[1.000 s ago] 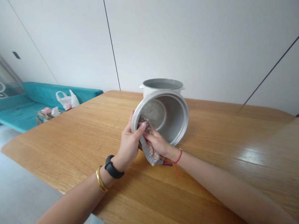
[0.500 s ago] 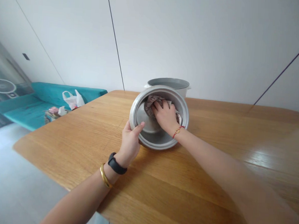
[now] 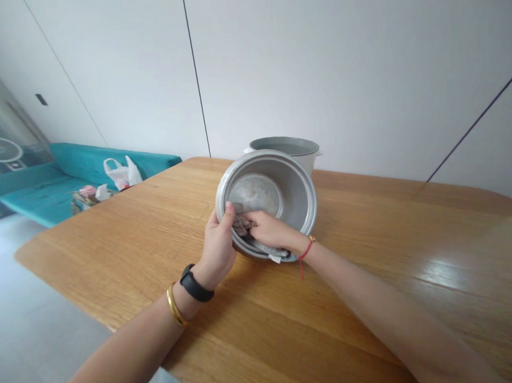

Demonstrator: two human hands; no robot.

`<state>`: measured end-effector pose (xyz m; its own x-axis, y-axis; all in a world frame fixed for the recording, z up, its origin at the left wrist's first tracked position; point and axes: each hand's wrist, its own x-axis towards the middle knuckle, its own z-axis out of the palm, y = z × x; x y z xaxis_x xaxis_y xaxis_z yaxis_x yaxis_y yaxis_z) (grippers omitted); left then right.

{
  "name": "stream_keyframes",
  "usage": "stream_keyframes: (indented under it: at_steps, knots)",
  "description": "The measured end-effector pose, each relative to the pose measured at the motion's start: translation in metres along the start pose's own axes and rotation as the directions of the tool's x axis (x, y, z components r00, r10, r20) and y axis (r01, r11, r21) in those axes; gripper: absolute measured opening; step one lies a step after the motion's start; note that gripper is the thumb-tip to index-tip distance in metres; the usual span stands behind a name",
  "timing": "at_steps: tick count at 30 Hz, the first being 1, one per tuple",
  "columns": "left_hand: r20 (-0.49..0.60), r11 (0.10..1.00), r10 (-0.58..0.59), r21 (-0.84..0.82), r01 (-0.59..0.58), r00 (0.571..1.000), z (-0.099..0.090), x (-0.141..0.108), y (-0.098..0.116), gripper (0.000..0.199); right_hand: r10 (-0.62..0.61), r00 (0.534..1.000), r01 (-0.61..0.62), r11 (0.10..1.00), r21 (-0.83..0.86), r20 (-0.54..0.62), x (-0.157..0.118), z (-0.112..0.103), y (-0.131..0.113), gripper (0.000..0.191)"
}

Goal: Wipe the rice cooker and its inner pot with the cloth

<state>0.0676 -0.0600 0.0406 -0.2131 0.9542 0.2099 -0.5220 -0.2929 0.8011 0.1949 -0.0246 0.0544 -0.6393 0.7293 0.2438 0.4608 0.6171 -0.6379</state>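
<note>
A round metal pot (image 3: 297,197) is tilted over the wooden table, its open mouth facing me. My left hand (image 3: 220,241) grips its left rim, thumb on the inner side. Inside the pot, near the lower left wall, my right hand (image 3: 271,230) is closed on a crumpled brown-grey cloth (image 3: 242,225). Part of the cloth trails along the lower rim, with a small white tag hanging over the edge. Behind the pot stands a larger pale container (image 3: 308,157) with a grey interior and small side handles.
The wooden table (image 3: 367,215) reaches to a white panelled wall (image 3: 333,63). Off its left side is a teal sofa (image 3: 80,160) with a white plastic bag (image 3: 124,173) and small items. A round fan (image 3: 0,150) stands at the far left.
My right hand has moved with the cloth from the pot's upper middle to its lower left, uncovering the round bottom. My left hand still holds the rim.
</note>
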Motion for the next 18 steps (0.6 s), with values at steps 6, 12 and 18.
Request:
stream_keyframes:
  at_steps: [6,12,18]
  knots:
    - [0.042,1.000,0.005,-0.018,-0.004,0.999,0.001,0.000,-0.004,0.054,-0.278,0.805,0.224,0.961,-0.165,-0.524,0.011,0.026,0.013,0.056]
    - [0.112,0.997,-0.055,-0.055,0.061,0.992,0.005,-0.009,-0.004,0.056,-0.407,0.770,-0.060,0.720,-0.692,-0.491,0.016,-0.004,0.006,0.046]
    - [0.043,0.991,-0.133,0.003,0.133,0.990,0.002,-0.007,0.002,0.042,-0.320,0.774,-0.339,0.519,-0.784,-0.547,0.011,-0.057,0.007,0.054]
